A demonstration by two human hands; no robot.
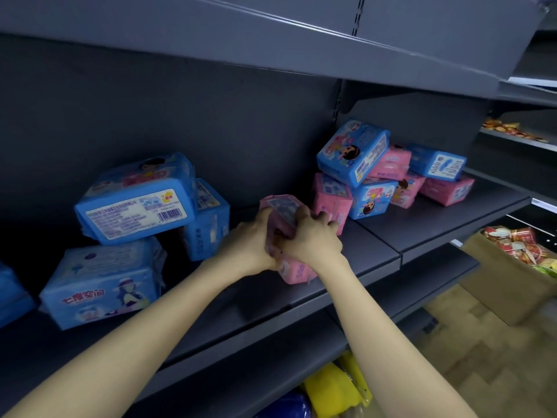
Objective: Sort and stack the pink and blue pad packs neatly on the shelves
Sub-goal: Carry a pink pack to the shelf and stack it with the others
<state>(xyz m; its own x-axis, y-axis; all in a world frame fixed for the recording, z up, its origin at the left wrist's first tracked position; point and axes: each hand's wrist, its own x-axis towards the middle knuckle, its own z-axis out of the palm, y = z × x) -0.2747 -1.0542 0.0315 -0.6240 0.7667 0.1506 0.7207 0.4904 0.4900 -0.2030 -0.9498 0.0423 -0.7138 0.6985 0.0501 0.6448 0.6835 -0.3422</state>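
Both my hands hold a pink pad pack [283, 212] in the middle of the dark shelf [376, 254]. My left hand [250, 242] grips its left side and my right hand [313, 236] curls over its right side. Another pink pack [297, 271] lies under my wrists. Left of them, a blue pack [135, 203] rests tilted on a larger blue pack [102, 285], and a third blue one [208, 221] stands behind. On the right lies a mixed heap: a blue pack [352, 152] on top, pink packs [330, 197] [446, 190] below.
An upper shelf [271, 34] hangs close above. A cardboard box of colourful snack packets [518, 251] stands on the floor at right. Yellow and blue items [331, 390] sit on the shelf below. A blue pack edge [12, 294] shows at far left.
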